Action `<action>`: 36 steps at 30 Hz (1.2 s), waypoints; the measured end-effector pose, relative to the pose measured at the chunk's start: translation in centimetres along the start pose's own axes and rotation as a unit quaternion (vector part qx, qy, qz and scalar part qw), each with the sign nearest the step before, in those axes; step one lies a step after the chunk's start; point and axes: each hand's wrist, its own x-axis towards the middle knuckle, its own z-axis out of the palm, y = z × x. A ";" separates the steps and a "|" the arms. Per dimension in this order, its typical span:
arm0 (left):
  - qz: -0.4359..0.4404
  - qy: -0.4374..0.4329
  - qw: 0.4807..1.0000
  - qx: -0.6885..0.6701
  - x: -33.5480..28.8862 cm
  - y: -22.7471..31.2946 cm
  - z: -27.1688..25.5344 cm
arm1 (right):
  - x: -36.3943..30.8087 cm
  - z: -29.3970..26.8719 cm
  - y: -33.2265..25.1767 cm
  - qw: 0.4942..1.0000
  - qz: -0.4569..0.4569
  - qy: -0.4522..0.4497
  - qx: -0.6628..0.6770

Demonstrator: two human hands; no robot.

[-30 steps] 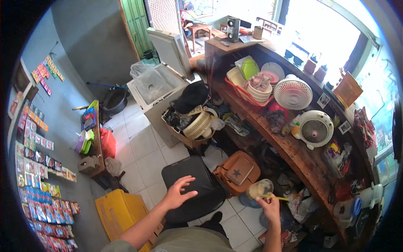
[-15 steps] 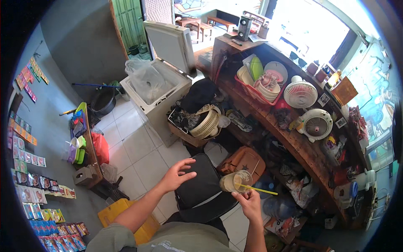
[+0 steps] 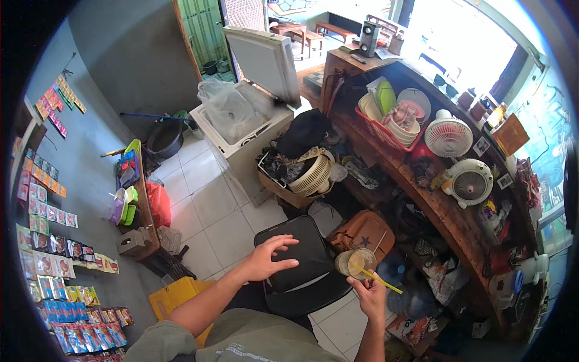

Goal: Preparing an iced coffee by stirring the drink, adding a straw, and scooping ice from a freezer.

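Observation:
In my right hand (image 3: pixel 369 297) is a clear drinking glass (image 3: pixel 356 265) with a pale drink in it, tilted a little, and a yellow straw (image 3: pixel 386 282) sticks out over its rim toward the right. My left hand (image 3: pixel 271 258) hovers over the seat of a black chair (image 3: pixel 291 273), fingers apart and nothing in them. A brown leather bag (image 3: pixel 369 232) with a dark star lies just beyond the glass. Part of the glass's lower side is hidden by my right fingers.
A chest freezer (image 3: pixel 256 136) stands ahead with its lid up and plastic bags inside. The curved wooden counter (image 3: pixel 443 232) on the right carries two fans (image 3: pixel 449 136) and a red dish basket (image 3: pixel 386 134). Sachets (image 3: pixel 60 214) hang along the left wall near a yellow crate (image 3: pixel 172 295).
The whole view has shifted, so the room sits further right in the picture. My right hand still holds the glass, and its straw points lower. My left hand remains raised and open.

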 end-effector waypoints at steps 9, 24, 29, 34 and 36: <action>-0.006 0.007 0.999 -0.031 -0.9 -8.6 -14.0 | 4.0 13.8 0.0 0.997 -0.007 -0.016 -0.073; -0.132 0.263 0.946 -0.133 -12.8 -19.8 -40.2 | 17.0 42.6 -3.5 0.987 -0.039 -0.157 0.022; -0.099 0.244 0.958 -0.109 -10.1 -19.0 -42.6 | 19.6 45.8 -5.4 0.984 -0.038 -0.174 -0.026; -0.076 0.223 0.965 -0.113 -4.8 -19.4 -45.7 | 24.5 47.7 -5.7 0.982 -0.035 -0.182 -0.037; -0.088 0.224 0.964 -0.112 -2.0 -18.7 -47.2 | 27.0 47.9 -4.0 0.980 -0.054 -0.186 -0.032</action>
